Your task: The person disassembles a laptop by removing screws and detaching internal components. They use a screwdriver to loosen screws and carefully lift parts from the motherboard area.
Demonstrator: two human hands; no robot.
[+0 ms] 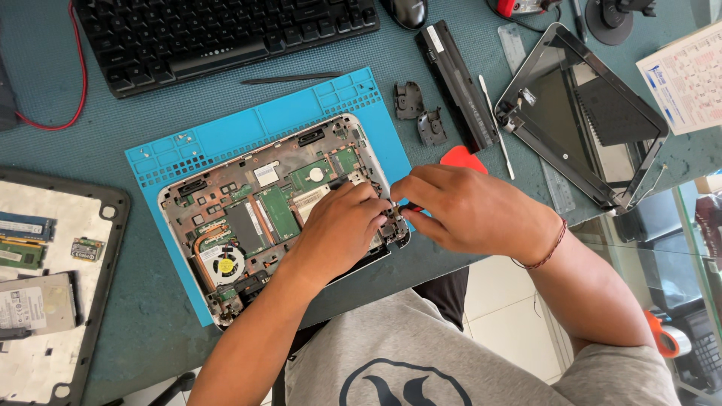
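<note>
While both hands (342,225) work laptop base (248,210) | white-labelled drive (34,304) far left

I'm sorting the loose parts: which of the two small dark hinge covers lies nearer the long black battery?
The lower hinge cover, right of the blue mat; it nearly touches the battery. The upper one sits farther left, with a clear gap.

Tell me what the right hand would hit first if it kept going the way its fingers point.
The right hand points left, across the open laptop base. It would probably meet the left hand first, fingertips nearly touching at the base's corner; depth is unclear.
</note>
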